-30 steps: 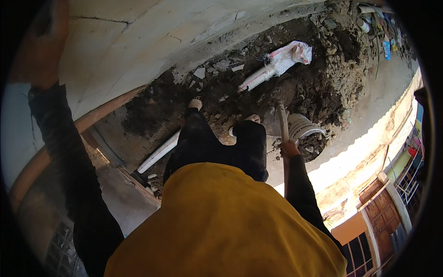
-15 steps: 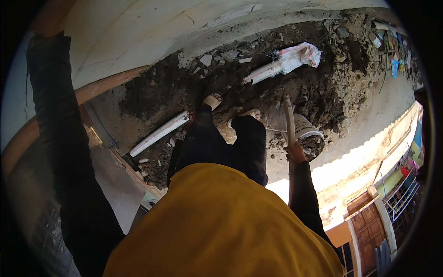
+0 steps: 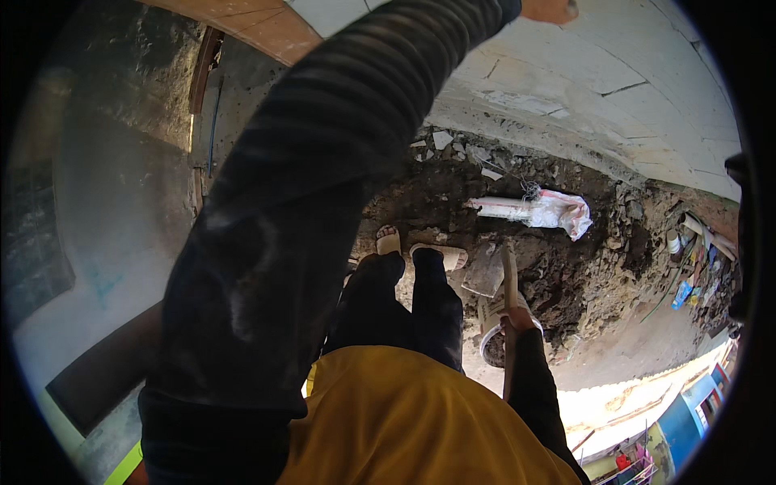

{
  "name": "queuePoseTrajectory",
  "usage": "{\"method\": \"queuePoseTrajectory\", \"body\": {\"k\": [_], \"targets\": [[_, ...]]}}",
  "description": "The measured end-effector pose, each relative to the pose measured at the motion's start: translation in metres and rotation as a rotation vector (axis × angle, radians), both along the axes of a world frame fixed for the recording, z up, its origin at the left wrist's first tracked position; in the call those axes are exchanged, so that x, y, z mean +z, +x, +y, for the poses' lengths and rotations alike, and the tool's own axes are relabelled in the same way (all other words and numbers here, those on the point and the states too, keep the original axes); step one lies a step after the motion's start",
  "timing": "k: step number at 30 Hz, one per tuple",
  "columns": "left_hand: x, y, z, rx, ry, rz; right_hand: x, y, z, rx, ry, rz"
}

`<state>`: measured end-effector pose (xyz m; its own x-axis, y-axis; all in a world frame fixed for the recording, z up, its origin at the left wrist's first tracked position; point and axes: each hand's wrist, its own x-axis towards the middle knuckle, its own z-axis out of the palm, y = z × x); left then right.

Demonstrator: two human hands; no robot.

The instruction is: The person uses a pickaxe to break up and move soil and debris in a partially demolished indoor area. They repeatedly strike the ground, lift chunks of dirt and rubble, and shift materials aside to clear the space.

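My right hand (image 3: 517, 321) is closed around the wooden handle (image 3: 510, 279) of what looks like a hoe. Its flat grey blade (image 3: 485, 273) rests by the soil, just right of my sandalled feet (image 3: 436, 256). Beside that hand a whitish bucket (image 3: 491, 327) lies tipped, with dark soil at its mouth. My left arm reaches up across the view in a dark sleeve (image 3: 323, 153). At the top edge my left hand (image 3: 550, 10) shows only in part, in front of the pale wall; most of its fingers are cut off.
Dark dug soil and rubble (image 3: 558, 279) run along the foot of the cracked wall (image 3: 582, 89). A white pipe (image 3: 499, 208) lies there with a torn white sack (image 3: 562, 212) over its end. More pipes and litter (image 3: 703, 242) lie at the right.
My left arm has swung from the far left, up and across to the right. The view has turned with it. My right hand keeps its grip on the hoe handle.
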<state>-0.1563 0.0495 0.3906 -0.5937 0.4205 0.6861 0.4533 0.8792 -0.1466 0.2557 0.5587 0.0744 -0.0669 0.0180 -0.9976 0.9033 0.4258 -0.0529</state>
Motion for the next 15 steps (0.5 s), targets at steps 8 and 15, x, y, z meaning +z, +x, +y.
{"method": "queuePoseTrajectory", "body": {"k": [8,15], "targets": [[-0.268,0.526,0.000,0.274,0.585,-1.913,0.072,-0.003,-0.088,0.182,0.072,0.218],[-0.215,0.832,-0.038,1.262,1.067,-1.497,0.065,-0.066,-0.151,0.641,0.041,0.118]]}}
